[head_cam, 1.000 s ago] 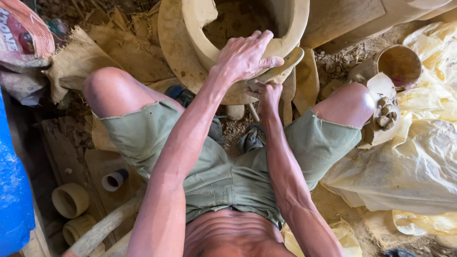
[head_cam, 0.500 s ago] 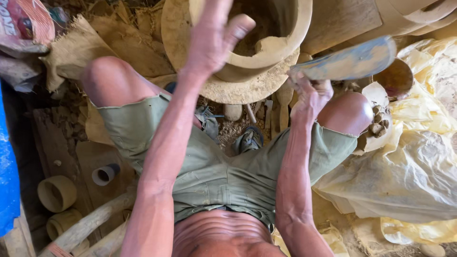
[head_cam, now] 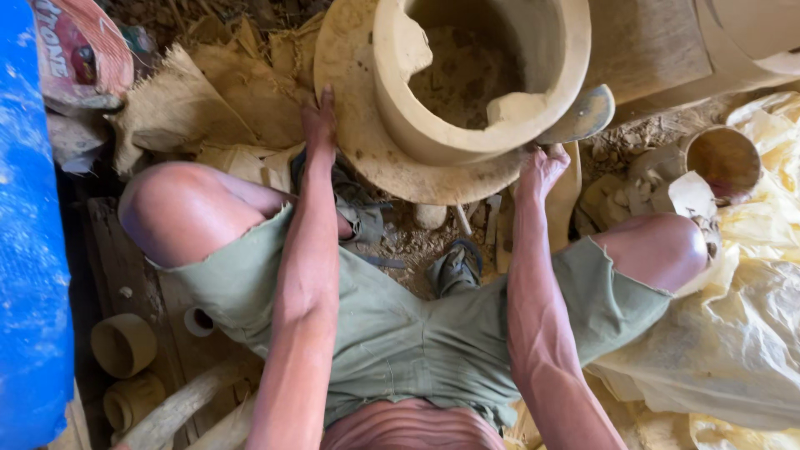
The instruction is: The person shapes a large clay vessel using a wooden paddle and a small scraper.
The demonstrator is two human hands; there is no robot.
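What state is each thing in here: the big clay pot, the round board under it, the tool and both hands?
Clay pot: upright, open-topped, lumps on its inner wall.
Round board: flat under the pot, clay-smeared.
Flat blade tool: held against the pot's outer wall.
Right hand: closed around the tool's handle.
Left hand: open, flat on the board's edge.
Small bowl: upright, open.

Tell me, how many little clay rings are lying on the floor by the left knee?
3. One small ring beside the shorts, a bigger ring left of it, another just below. More may be hidden under the legs.
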